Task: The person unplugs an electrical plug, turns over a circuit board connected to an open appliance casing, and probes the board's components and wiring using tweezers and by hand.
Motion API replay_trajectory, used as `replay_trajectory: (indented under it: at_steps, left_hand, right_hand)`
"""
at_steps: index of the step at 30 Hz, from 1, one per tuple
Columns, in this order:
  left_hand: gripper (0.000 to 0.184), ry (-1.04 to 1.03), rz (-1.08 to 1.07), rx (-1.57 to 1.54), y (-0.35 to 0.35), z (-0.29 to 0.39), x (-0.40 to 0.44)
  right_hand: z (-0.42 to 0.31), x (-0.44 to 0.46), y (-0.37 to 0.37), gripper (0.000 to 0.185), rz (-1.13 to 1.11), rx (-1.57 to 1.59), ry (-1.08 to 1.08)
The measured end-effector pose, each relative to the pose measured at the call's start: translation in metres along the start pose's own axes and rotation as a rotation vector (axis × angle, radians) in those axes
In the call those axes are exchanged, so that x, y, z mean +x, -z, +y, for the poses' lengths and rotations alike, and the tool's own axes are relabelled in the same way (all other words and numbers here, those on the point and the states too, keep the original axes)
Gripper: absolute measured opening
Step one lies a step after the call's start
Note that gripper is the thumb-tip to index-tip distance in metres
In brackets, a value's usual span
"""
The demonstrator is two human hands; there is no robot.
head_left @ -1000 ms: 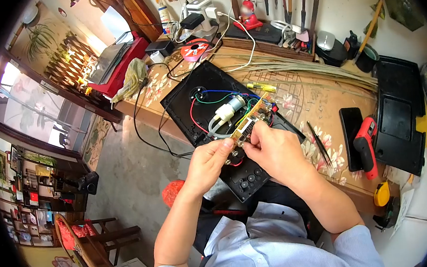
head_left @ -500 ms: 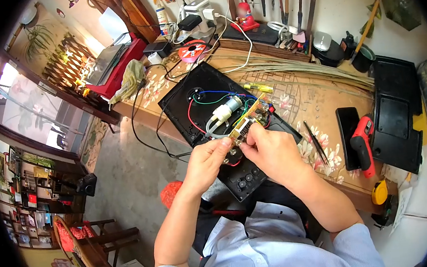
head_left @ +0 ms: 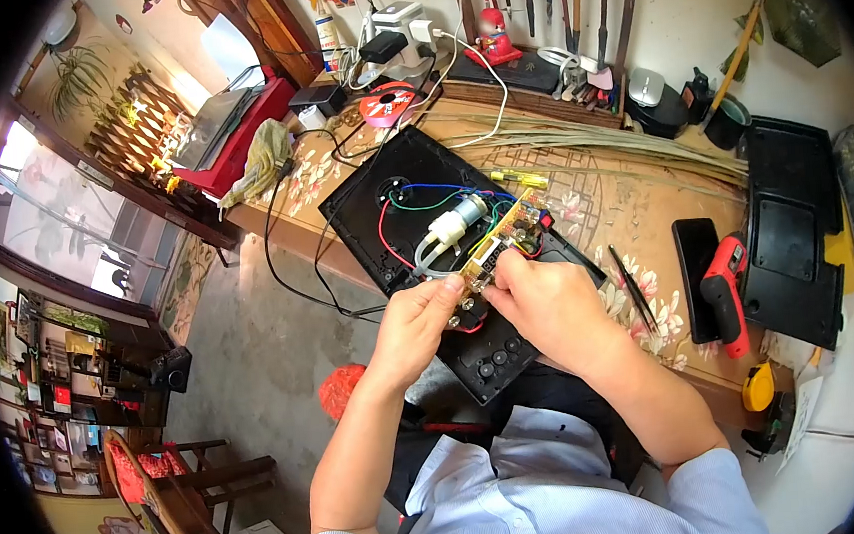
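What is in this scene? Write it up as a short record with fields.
left hand: holds the circuit board at its near end
right hand: fingers on the same board
under the board: open black case
in the case: pump, colored wires
on the table, right of the case: tweezers, phone

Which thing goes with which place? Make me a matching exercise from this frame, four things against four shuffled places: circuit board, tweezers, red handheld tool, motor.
Things
1. circuit board
2. tweezers
3. red handheld tool
4. motor

Places
A. overlapping the edge of the black phone in this view
B. held in the left hand, with the fingers of the right hand on it
C. over the open black casing, joined to a white part
D. on the patterned tabletop, between casing and phone

Pairs: 1-B, 2-D, 3-A, 4-C
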State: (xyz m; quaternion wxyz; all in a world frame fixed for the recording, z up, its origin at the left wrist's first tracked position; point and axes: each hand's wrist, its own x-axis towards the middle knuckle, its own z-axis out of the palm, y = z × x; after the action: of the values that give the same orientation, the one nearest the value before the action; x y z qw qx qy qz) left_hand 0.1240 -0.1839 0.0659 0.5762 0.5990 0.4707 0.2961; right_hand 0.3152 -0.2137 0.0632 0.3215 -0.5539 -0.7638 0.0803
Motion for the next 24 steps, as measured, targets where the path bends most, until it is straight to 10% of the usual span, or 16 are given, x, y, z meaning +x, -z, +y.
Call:
replay_trajectory:
  at_steps: [24]
  left_hand:
    - [0.038,-0.069,0.033,0.045,-0.007,-0.007,-0.001]
  right_hand:
    - [-0.005,0.001,0.000,0.016,0.002,-0.094,-0.003]
